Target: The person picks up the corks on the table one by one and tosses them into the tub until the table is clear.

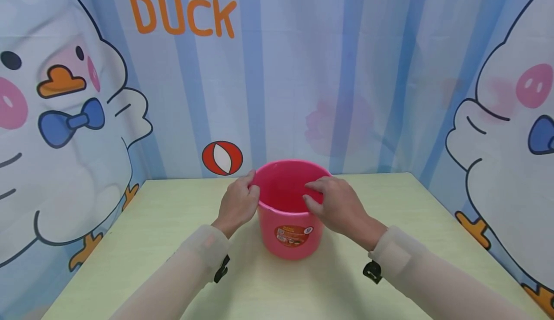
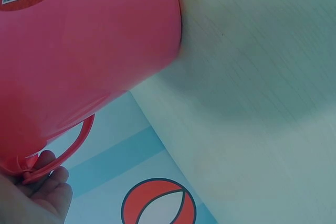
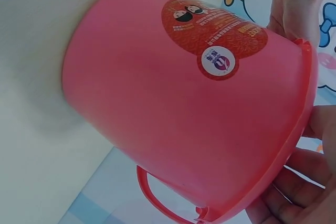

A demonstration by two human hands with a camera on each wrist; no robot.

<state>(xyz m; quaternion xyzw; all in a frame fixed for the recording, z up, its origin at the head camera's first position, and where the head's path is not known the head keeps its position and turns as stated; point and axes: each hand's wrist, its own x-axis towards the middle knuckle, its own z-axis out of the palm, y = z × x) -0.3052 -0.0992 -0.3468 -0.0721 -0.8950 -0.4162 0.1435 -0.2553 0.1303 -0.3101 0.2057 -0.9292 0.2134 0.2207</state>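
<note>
A pink plastic bucket (image 1: 291, 233) stands upright on the table, its mouth turned partly toward me and an oval label on its front. My left hand (image 1: 239, 201) grips its left rim. The left wrist view shows the left fingers (image 2: 54, 184) curled by the joint where the bucket's handle (image 2: 79, 142) meets the rim; the handle hangs down the outside. At the right side of the rim is my right hand (image 1: 342, 203), its thumb and forefinger reaching loosely over the mouth. In the right wrist view its fingers (image 3: 296, 187) lie just past the rim.
The pale wood table (image 1: 182, 214) extends around the bucket. Behind it hangs a blue striped cloth backdrop (image 1: 285, 70) printed with ducks and a ball, and it also lines both sides. A black strap (image 1: 372, 271) shows at the right wrist.
</note>
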